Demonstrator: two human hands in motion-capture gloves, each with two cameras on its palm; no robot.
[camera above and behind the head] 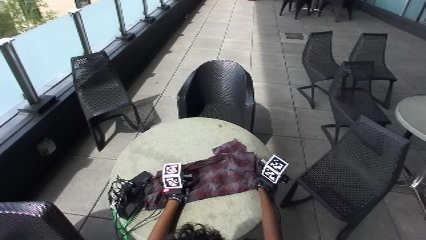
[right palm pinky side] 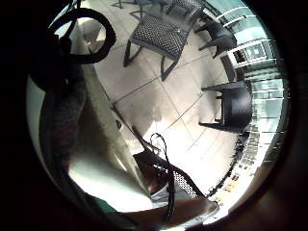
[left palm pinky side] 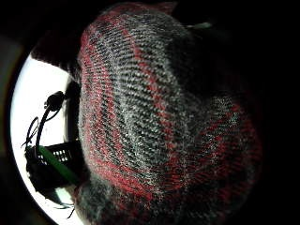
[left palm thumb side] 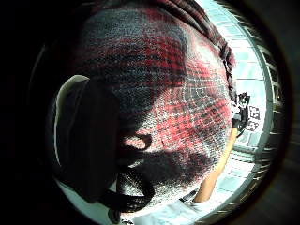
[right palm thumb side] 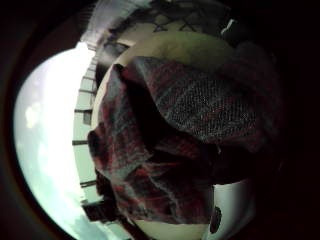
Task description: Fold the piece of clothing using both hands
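Left hand (camera above and behind the head: 174,192) on the near left corner of the shirt (camera above and behind the head: 216,176), cloth filling both its palm views; grip seems closed on the cloth, though fingers not clearly seen. Right hand (camera above and behind the head: 266,183) at the shirt's right edge; cannot tell if open or closed. Shirt, red and grey plaid, lying crumpled on the round surface (camera above and behind the head: 180,145), toward the near side.

Possible trouble, as a judgement: uneven lift, because only one corner is surely held, giving a skewed fold. Also snagging on the black box with cables (camera above and behind the head: 132,189) just left of the shirt. Right edge of the shirt near the rim, so cloth may slide off there. Beyond the shirt, more bare surface for spreading.
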